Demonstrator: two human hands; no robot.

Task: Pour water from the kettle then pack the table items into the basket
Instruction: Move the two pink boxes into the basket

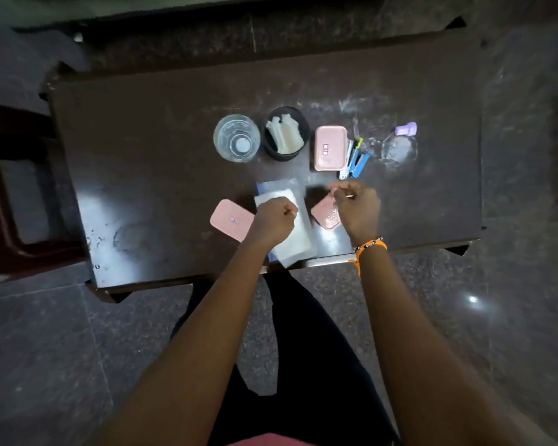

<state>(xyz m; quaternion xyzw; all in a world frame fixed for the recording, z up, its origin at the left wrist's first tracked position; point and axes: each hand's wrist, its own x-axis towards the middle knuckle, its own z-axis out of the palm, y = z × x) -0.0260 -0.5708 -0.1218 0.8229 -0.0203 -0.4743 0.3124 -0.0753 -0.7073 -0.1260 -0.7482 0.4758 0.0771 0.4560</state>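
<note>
Both hands down at the near edge, packing not yet begun.

The left hand is curled into a fist over the white tray, apparently holding nothing; the right hand is curled too, fingers pinched beside a pink lid (whether it actually grips it, I cannot tell). The tray's long axis runs away from the person, between the hands. Another pink lid lies just left. Beyond, in a row across the table: a glass, a black cup, a pink box, pens nearer the right hand. No kettle or basket is in view. Dark scuffed tabletop, speckled stone floor.
</note>
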